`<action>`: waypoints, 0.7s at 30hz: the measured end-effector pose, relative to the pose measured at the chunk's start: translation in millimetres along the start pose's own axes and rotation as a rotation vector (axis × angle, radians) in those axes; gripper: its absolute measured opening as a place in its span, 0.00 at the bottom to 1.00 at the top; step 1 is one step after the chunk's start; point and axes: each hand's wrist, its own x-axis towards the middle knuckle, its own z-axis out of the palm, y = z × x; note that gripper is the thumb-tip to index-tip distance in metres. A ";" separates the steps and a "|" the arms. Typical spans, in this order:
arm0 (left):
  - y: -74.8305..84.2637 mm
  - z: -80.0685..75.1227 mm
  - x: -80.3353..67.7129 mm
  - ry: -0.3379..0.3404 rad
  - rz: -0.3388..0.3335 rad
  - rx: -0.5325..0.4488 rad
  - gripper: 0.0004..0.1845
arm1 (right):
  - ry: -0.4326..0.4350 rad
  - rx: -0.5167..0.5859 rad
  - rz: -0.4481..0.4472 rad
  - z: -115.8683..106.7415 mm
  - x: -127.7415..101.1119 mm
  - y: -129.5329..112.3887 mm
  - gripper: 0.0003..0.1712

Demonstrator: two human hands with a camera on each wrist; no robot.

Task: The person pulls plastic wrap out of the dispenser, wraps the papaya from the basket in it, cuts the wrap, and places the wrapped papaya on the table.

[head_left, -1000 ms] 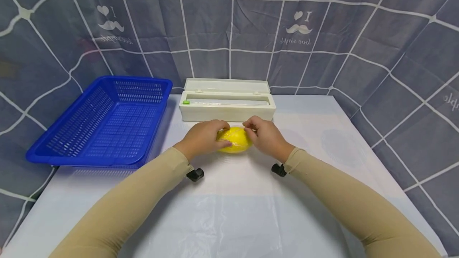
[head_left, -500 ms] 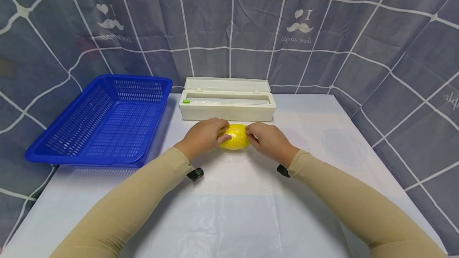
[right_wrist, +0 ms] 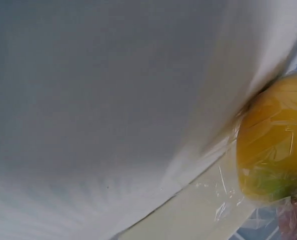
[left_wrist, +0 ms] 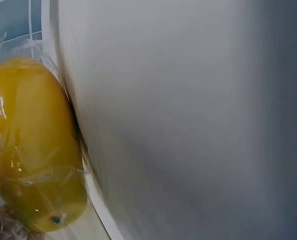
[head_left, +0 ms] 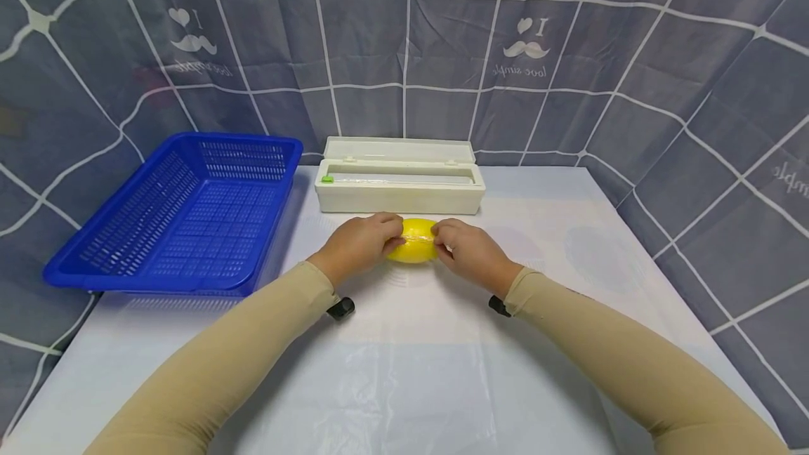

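Gripping a yellow fruit (head_left: 413,240) from both ends, the left hand (head_left: 357,244) and the right hand (head_left: 468,253) meet over the white bench (head_left: 569,244). The left fingers (head_left: 393,225) curl round the fruit's left end; the right fingers (head_left: 442,230) curl round its right end, so only a narrow middle band of yellow shows between them. Clear film (left_wrist: 53,172) is wrapped over the fruit, and both wrist views show its creases and glints against the peel; a loose fringe of it trails below the fruit in the right wrist view (right_wrist: 223,205). The fruit rests on the bench between the two sets of fingers.

Just beyond the fingertips lies a long white film dispenser box (head_left: 399,185) with its lid (head_left: 399,150) tipped back and a small green tab (head_left: 327,179) at its left end. Off to the left of the left fingers, well apart, sits a blue perforated basket (head_left: 114,230). Nearer the person than the fingers, a sheet of thin plastic (head_left: 411,399) lies flat on the bench.

A grey curtain (head_left: 663,76) with white lines hangs behind; it bears moustache prints with a heart, an "I" and script reading "love simple", all mirrored. No brand can be read on the box.
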 end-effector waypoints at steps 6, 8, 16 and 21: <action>-5.3 -3.1 1.4 -0.023 0.103 0.080 0.06 | -0.047 -0.084 -0.034 0.5 0.5 1.5 0.05; -7.2 -4.6 1.7 -0.007 0.153 0.146 0.05 | -0.048 -0.106 -0.054 0.3 0.6 1.8 0.06; -8.6 -10.7 0.8 0.002 0.211 0.220 0.04 | -0.034 -0.184 -0.091 3.4 0.4 3.5 0.05; -9.4 -13.2 -2.3 -0.026 0.154 0.196 0.02 | -0.033 -0.190 -0.098 5.1 1.4 2.8 0.10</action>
